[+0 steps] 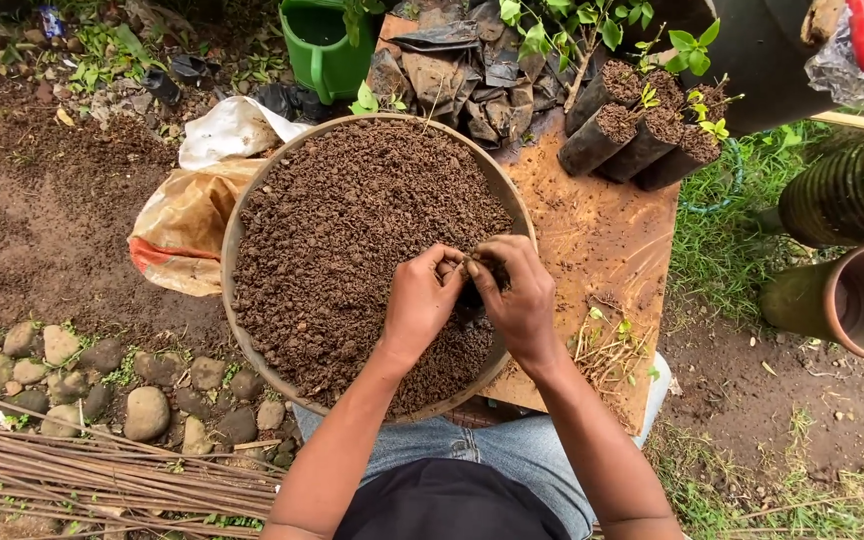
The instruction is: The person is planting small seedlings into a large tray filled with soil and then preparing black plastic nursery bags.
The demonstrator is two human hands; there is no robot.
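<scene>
Four filled bags [642,135] with seedlings are seen beyond the soil basin [252,210], on the surface [602,240]. One small dark bag [480,282] is gripped over the basin by both the left hand [420,302] and right hand [520,298], apparently mid-filling; loose seedlings [607,335] right of the basin remain unpotted.

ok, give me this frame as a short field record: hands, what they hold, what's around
left hand: over the soil basin, fingers pinching a small dark nursery bag
right hand: gripping the same small dark nursery bag
basin: round, full of brown soil
board: wooden, under the basin
filled seedling bags: at the board's far end
watering can: green, beyond the basin
</scene>
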